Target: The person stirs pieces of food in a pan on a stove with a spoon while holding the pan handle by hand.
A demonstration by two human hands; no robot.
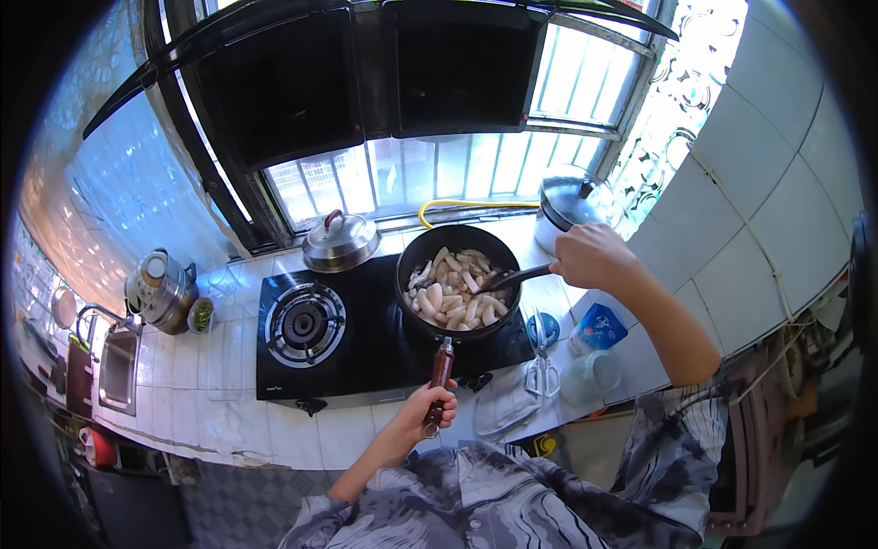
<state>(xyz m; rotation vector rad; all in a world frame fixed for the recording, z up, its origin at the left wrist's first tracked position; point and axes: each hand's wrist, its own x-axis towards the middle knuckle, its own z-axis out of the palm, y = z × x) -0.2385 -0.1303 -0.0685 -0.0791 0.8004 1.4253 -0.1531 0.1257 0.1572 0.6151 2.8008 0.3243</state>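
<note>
My left hand (426, 412) is wrapped around the reddish-brown handle (442, 367) of a dark frying pan (405, 271). The pan sits on the right side of a black glass gas stove (374, 329). Pale, thick strips of food (449, 295), whose kind I cannot tell, fill much of the pan. My right hand (591, 257) grips a black spatula (525, 274) by its handle, from the pan's right. The spatula's blade rests among the pieces at the pan's right side. Any flame under the pan is hidden.
Left of the pan is a bare burner (305, 322); behind it stands a domed metal lid (341, 241). On the right are a lidded pot (569, 206), kitchen scissors (542, 364), a blue-and-white packet (597, 329), a glass jar (591, 377) and a folded cloth (506, 401). A range hood (459, 68) hangs above.
</note>
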